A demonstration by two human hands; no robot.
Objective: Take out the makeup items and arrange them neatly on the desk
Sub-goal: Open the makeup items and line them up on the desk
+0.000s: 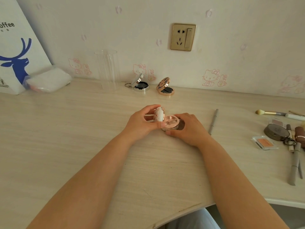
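A round pink compact sits at the desk's middle, its white patterned lid standing open. My left hand grips the raised lid with thumb and fingers. My right hand wraps around the compact's base from the right. Two more open compacts stand by the wall: a silver one and a floral rose-gold one. A grey pencil lies to the right of my hands.
A heap of makeup lies at the right edge: a brush, a dark round compact, an orange blush pan, grey pencils. A clear tube, a white pouch and a paper bag stand at the back left.
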